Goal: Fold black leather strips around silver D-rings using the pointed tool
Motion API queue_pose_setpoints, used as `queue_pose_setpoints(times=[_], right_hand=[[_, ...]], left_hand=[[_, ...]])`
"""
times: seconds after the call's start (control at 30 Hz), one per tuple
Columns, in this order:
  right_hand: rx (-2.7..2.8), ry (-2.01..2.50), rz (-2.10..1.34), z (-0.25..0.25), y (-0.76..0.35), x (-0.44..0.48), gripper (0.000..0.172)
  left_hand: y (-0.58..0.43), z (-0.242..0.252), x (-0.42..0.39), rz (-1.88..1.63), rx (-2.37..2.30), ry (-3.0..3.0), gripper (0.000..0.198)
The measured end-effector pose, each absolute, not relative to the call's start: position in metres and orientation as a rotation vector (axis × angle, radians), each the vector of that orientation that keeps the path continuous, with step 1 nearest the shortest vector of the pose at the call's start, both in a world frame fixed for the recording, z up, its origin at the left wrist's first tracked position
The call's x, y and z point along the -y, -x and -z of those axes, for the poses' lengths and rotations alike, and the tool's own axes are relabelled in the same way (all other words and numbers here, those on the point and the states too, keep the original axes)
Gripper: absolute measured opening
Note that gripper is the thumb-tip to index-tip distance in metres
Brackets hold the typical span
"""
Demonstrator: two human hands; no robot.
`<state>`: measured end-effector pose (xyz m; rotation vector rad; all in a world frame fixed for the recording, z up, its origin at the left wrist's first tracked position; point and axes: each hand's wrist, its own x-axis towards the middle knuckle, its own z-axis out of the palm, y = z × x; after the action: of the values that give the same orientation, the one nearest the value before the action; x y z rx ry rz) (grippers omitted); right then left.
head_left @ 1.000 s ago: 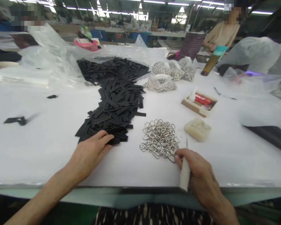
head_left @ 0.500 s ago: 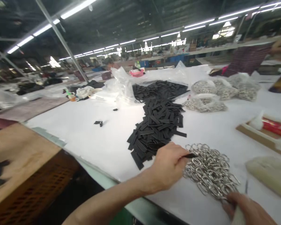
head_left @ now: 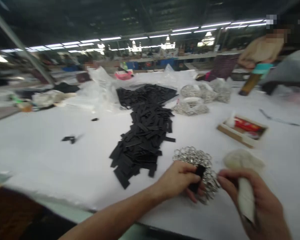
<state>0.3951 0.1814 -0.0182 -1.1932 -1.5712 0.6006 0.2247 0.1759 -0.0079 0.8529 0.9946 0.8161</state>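
Observation:
My left hand pinches a black strip over a pile of silver metal rings. Just right of the rings is my right hand, its thumb and forefinger together at the tips; whether a ring is between them is too blurred to tell. A pale tube-like object is held in that same hand, against the palm. Many loose black strips lie heaped on the white table to the left of the rings.
Bagged rings and a box with a red tube stand beyond my hands. Close by lies a pale lump. At the back right, a person is beside the table. Clear plastic lies left of the strips.
My view has turned to the right. My left hand now shows the black strip upright over the rings, and my right hand has lifted away from the lower edge of the pile.

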Motion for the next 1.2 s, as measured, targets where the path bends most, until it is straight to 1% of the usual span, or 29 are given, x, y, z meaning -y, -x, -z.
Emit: queue_pose_setpoints(times=[0.07, 0.17, 0.4, 0.63, 0.73, 0.77, 0.87, 0.93, 1.0, 1.13, 1.2], right_hand=[[1.508, 1.191, -0.652, 0.001, -0.382, -0.184, 0.021], [1.454, 1.208, -0.735, -0.012, -0.363, -0.188, 0.016], [1.395, 1.229, -1.07, -0.011, -0.353, -0.186, 0.008], [1.71, 1.157, -1.097, -0.01, -0.369, -0.191, 0.005], [1.728, 1.15, -1.112, -0.013, -0.373, -0.192, 0.007], [1.712, 1.151, -1.118, -0.013, -0.374, -0.193, 0.008], [1.629, 1.147, -1.199, -0.014, -0.372, -0.194, 0.009], [1.572, 1.13, -1.244, -0.014, -0.369, -0.195, 0.008], [1.524, 1.132, -1.167, -0.014, -0.367, -0.194, 0.007], [1.539, 1.097, -0.807, -0.007, -0.368, -0.184, 0.002], [1.665, 0.99, -0.717, 0.002, -0.371, -0.177, 0.007]], left_hand=[[-0.217, 0.002, -0.178, -0.785, -0.986, -0.906, 0.014], [-0.208, 0.0, -0.182, -0.744, -0.96, -0.976, 0.017], [-0.209, -0.001, -0.179, -0.725, -1.007, -1.055, 0.016], [-0.207, -0.001, -0.175, -0.678, -1.106, -1.28, 0.019], [-0.208, -0.003, -0.174, -0.693, -1.059, -1.211, 0.016], [-0.208, -0.004, -0.174, -0.705, -1.025, -1.152, 0.019], [-0.208, -0.006, -0.174, -0.74, -0.926, -1.002, 0.046], [-0.206, -0.005, -0.174, -0.773, -0.883, -0.954, 0.057], [-0.205, -0.003, -0.175, -0.801, -0.863, -0.906, 0.059], [-0.203, 0.003, -0.176, -0.864, -0.894, -0.71, 0.05], [-0.203, 0.006, -0.177, -0.91, -0.926, -0.602, 0.048]])
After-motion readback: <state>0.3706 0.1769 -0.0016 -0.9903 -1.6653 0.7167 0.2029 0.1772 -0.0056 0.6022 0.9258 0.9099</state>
